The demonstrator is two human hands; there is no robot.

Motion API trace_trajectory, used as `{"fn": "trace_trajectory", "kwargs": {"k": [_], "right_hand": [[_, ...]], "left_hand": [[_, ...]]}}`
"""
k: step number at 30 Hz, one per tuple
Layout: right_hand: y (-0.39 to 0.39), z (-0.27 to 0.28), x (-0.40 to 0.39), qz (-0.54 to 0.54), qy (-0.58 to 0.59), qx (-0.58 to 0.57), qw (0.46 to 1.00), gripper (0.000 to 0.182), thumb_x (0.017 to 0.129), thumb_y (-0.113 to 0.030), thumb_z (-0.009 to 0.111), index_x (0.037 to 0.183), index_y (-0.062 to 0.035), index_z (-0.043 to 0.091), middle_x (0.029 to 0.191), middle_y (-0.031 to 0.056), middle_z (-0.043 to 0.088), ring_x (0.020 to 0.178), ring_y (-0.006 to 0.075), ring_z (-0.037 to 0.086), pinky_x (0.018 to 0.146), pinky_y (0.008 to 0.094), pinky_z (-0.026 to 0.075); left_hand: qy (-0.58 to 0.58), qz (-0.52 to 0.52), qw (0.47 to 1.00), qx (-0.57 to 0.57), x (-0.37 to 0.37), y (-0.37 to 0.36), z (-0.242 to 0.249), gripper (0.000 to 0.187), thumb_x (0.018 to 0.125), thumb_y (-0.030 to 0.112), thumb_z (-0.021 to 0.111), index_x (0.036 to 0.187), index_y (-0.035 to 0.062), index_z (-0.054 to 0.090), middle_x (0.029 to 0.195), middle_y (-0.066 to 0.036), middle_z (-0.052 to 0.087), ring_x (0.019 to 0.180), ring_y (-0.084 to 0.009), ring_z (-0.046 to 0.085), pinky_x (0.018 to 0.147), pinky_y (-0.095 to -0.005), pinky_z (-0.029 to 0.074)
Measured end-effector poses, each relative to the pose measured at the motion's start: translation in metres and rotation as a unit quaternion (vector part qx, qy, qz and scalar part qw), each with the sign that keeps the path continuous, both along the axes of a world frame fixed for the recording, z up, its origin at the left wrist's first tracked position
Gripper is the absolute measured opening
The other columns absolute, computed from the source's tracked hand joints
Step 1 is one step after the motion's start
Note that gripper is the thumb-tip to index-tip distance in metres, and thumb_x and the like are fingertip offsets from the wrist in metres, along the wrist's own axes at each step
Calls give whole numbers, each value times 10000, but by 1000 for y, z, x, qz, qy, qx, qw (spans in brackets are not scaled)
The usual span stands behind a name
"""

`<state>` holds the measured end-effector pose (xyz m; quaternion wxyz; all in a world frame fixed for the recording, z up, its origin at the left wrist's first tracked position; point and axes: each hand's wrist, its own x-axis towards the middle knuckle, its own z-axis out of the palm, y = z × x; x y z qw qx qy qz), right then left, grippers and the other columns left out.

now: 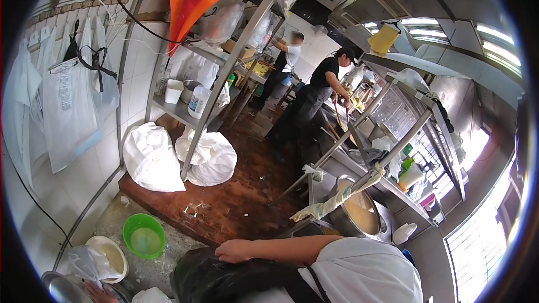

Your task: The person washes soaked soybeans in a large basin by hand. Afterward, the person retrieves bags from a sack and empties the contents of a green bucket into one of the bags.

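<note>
My right hand point(233, 251) lies against the black apron point(208, 275) at the bottom centre, its fingers curled in; whatever they hold, if anything, is hidden. At the lower left edge, my left hand point(100, 293) shows only in part, fingers stretched out beside a clear plastic bag point(92, 262). That bag overlaps a white tub point(119, 258) with pale contents. Close by on the grey floor is a green basin point(145, 235) with cloudy liquid.
White sacks point(149, 157) rest beneath a metal shelf point(179, 113). A large metal pot point(359, 210) of brownish liquid stands right, beside a rack. One person point(320, 87) in black holds long sticks at a counter; another person point(286, 59) is farther back. Plastic bags point(67, 101) hang left.
</note>
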<state>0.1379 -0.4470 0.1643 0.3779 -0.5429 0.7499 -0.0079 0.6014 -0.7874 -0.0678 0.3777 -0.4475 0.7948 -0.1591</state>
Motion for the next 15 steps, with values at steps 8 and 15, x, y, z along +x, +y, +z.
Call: {"fn": "trace_trajectory", "kwargs": {"k": [8, 15], "right_hand": [[-1, -5, 7, 6, -14, -13, 1000, 285, 975, -251, 607, 1155, -42, 681, 1076, 213, 724, 1063, 415, 685, 924, 501, 535], [-1, -9, 10, 16, -22, -23, 999, 273, 977, -249, 605, 1135, -37, 677, 1058, 219, 714, 1051, 420, 680, 916, 502, 532]], "left_hand": [[89, 13, 995, -43, 13, -7, -38, 677, 1089, 362, 360, 1684, 102, 169, 1743, -215, 113, 1566, -542, 106, 1246, -696, 155], [109, 35, 993, -34, 16, -11, -50, 712, 1098, 431, 332, 1671, 40, 171, 1743, -218, 108, 1578, -516, 106, 1249, -650, 200]]}}
